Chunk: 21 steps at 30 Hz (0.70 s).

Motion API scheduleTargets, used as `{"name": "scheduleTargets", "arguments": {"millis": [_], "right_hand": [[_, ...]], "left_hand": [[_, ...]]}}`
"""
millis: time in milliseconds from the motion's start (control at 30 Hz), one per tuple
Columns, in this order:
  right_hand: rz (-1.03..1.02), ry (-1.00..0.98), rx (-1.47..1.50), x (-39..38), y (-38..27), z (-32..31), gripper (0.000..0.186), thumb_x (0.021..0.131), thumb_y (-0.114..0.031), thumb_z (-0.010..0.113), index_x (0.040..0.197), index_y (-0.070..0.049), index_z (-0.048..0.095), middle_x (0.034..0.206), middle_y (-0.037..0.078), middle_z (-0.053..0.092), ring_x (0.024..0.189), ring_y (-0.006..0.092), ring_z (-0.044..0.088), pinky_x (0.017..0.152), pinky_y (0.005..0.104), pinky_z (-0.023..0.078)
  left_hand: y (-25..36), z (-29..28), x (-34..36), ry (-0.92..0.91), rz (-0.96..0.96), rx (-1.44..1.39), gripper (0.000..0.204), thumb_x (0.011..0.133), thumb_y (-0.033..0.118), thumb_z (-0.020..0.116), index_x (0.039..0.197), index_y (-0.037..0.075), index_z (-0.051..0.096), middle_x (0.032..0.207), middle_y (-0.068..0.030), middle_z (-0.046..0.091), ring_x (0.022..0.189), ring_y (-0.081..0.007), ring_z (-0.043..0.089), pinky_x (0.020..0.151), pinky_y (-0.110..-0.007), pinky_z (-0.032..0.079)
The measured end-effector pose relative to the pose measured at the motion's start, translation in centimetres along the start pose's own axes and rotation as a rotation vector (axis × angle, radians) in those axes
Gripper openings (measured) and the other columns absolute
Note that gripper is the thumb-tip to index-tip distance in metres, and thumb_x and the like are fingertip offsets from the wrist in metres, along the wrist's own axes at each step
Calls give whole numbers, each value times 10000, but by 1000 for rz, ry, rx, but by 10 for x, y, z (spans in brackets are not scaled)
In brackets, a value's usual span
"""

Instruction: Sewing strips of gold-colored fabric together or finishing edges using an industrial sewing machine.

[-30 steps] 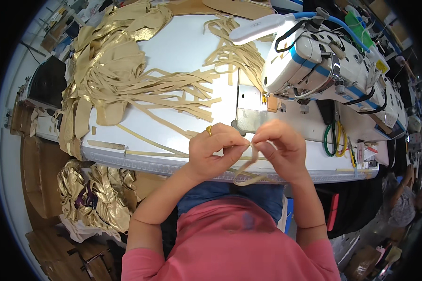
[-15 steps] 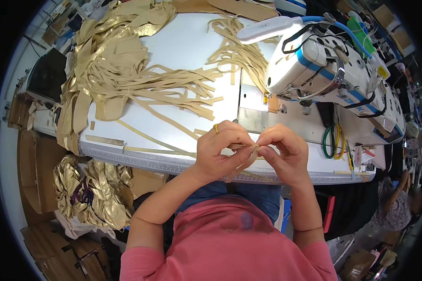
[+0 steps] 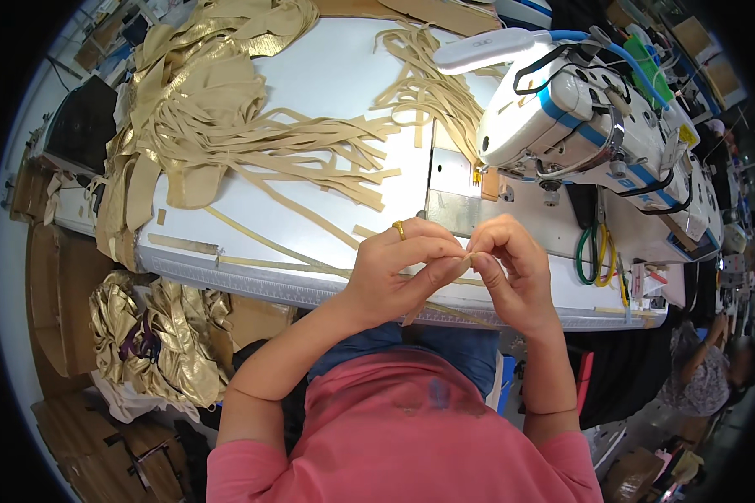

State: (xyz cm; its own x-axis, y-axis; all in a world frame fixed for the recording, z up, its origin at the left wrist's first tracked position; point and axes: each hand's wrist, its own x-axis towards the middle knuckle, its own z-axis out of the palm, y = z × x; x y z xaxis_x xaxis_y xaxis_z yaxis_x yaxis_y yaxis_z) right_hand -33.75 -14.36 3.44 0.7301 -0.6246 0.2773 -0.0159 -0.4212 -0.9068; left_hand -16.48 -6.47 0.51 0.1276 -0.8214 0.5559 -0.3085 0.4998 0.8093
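Above the table's front edge, my left hand (image 3: 411,267) and my right hand (image 3: 512,272) meet fingertip to fingertip. Both pinch a narrow beige fabric strip (image 3: 413,313). A short bit of it shows between the fingertips, and a loose end hangs under my left hand; the rest is hidden by the fingers. To the left lies a big tangle of beige strips (image 3: 302,155), joined to pieces with a gold sheen (image 3: 214,96). A smaller bunch of strips (image 3: 436,96) lies behind, beside the sewing machine (image 3: 545,121).
Right of my hands, green- and yellow-handled scissors (image 3: 596,251) lie on the white table (image 3: 310,71). A measuring scale runs along its front edge (image 3: 285,291). Gold fabric (image 3: 172,344) is heaped below left. Another person (image 3: 705,369) sits at the far right.
My hands have shifted slightly, with the fingertips still together on the strip. The strip's hanging length now shows less, mostly hidden by my left hand. The view has turned a little.
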Motion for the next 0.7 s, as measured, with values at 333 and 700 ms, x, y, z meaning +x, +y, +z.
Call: {"name": "scheduleTargets", "arguments": {"millis": [333,700], "right_hand": [[-43,62,-169,-3,-1,2,107,924,-91,578,908,-16,504,900,56,504,749,95,475,666,207,415],[-30,139,-87,-11,12,6,118,931,-104,576,942,-20,493,912,50,485,734,82,467,652,200,406]], "left_hand": [[1,13,-5,10,-74,26,109,818,58,693,911,16,654,876,-97,651,762,-178,646,634,-272,495],[2,15,-6,-37,-425,-299,152,861,133,674,929,-2,656,820,-67,630,720,-100,578,632,-229,447]]}}
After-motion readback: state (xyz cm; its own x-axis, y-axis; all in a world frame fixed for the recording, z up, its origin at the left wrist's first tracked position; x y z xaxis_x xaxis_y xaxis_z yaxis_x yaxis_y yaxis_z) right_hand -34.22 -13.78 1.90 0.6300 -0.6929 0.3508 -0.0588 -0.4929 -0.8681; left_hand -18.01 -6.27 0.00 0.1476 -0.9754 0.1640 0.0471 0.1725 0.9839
